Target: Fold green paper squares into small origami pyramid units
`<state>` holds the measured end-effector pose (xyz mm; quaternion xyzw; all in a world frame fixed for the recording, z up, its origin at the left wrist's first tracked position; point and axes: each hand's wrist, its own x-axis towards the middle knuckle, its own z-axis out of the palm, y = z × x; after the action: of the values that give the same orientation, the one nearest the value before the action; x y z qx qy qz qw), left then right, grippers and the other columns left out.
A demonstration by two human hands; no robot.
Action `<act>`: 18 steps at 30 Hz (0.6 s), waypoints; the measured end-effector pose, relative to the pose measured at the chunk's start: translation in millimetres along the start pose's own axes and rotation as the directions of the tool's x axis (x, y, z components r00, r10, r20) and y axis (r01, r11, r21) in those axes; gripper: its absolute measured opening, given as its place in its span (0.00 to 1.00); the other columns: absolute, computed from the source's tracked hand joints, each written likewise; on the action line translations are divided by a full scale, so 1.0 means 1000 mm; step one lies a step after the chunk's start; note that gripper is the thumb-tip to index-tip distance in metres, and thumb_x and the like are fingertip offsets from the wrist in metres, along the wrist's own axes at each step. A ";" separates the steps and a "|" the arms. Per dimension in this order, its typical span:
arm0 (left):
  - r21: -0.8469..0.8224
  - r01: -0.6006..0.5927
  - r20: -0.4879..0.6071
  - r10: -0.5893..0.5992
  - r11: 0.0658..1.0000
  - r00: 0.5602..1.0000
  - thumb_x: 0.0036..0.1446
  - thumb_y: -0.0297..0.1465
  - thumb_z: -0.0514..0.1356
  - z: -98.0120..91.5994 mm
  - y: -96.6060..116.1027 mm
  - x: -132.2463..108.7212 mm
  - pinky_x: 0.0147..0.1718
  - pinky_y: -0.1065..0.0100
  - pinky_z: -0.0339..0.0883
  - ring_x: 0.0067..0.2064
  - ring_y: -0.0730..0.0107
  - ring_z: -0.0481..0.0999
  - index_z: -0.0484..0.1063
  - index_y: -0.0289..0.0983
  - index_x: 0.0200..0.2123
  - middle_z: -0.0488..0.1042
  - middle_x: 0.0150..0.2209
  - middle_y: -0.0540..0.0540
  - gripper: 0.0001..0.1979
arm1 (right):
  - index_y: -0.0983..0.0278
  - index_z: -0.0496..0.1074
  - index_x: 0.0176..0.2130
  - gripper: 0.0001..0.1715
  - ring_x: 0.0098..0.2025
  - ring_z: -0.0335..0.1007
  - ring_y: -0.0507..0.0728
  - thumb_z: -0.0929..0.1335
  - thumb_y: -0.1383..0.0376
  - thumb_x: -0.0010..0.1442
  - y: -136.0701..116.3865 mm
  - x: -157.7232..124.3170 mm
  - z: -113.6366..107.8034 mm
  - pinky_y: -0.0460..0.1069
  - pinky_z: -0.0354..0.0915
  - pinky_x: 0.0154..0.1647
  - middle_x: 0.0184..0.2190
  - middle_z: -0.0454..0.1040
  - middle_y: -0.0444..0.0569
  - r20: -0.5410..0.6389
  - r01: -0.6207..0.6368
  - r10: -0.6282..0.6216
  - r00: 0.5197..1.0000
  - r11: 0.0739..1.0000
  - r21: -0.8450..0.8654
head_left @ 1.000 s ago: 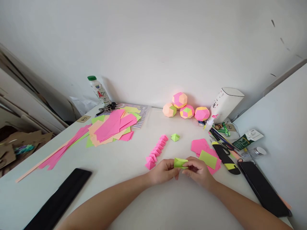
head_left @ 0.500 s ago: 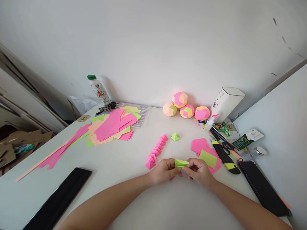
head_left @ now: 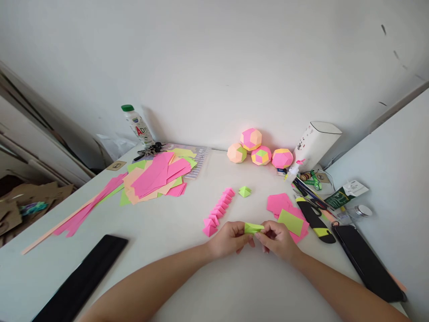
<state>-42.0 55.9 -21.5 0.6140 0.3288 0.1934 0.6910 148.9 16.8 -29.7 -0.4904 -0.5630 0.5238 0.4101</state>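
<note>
Between my two hands is a small green piece of folded paper [head_left: 254,228], held just above the table near its front. My left hand [head_left: 229,239] pinches its left end, and my right hand [head_left: 276,239] grips the right end with thumb and fingers. Just left of my left hand, a slanting row of pink folded paper units [head_left: 219,210] lies on the table. One green folded unit [head_left: 245,191] sits apart beyond my hands. Flat pink paper pieces [head_left: 278,203] lie to the right, with a green paper square [head_left: 291,222] on top.
Several multicoloured paper balls [head_left: 251,139] stand by the wall. Loose paper sheets [head_left: 157,174] cover a ruler mat at the left, near a bottle [head_left: 139,127]. A black-and-yellow cutter [head_left: 317,221] and a black phone [head_left: 368,264] lie at right; a long black object [head_left: 83,277] lies front left.
My right thumb has shifted slightly against the green paper's lower edge. Both hands otherwise keep the same place and grip.
</note>
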 end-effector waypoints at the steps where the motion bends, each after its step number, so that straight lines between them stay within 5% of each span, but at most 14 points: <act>1: -0.005 -0.009 0.000 0.009 1.000 1.000 0.55 0.41 0.57 0.000 0.000 0.000 0.19 0.74 0.56 0.18 0.82 0.61 0.71 0.33 0.30 0.74 0.27 0.49 0.15 | 0.62 0.61 0.25 0.17 0.15 0.63 0.49 0.69 0.56 0.55 0.000 0.000 0.000 0.44 0.61 0.16 0.16 0.65 0.38 -0.001 -0.008 0.008 1.000 1.000 0.002; 8: -0.094 -0.027 -0.009 0.026 0.995 1.000 0.53 0.44 0.59 -0.001 0.000 0.002 0.18 0.74 0.57 0.18 0.82 0.62 0.70 0.32 0.34 0.76 0.31 0.45 0.18 | 0.62 0.61 0.36 0.17 0.22 0.67 0.51 0.70 0.55 0.55 -0.005 0.002 0.002 0.46 0.65 0.22 0.24 0.69 0.41 -0.026 -0.017 0.018 0.999 0.998 0.060; 12: -0.096 -0.028 -0.004 0.028 0.995 1.000 0.52 0.45 0.59 -0.001 0.000 0.001 0.19 0.74 0.58 0.18 0.82 0.63 0.71 0.32 0.34 0.76 0.32 0.45 0.20 | 0.65 0.66 0.31 0.15 0.22 0.65 0.50 0.66 0.55 0.59 -0.009 0.003 0.000 0.45 0.63 0.22 0.23 0.69 0.44 0.081 0.002 -0.002 0.997 1.000 0.001; 18: -0.077 -0.005 -0.023 0.003 0.997 1.000 0.51 0.47 0.58 -0.001 -0.001 0.002 0.19 0.74 0.58 0.18 0.82 0.63 0.70 0.33 0.36 0.77 0.33 0.44 0.22 | 0.65 0.68 0.27 0.18 0.20 0.64 0.50 0.67 0.54 0.57 -0.009 0.003 0.000 0.45 0.62 0.19 0.21 0.68 0.43 0.041 -0.020 0.021 0.999 1.000 -0.015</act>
<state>-41.4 57.4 -22.9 0.5854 0.3279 0.2142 0.7099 147.9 19.7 -21.3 -0.4883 -0.5702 0.5337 0.3893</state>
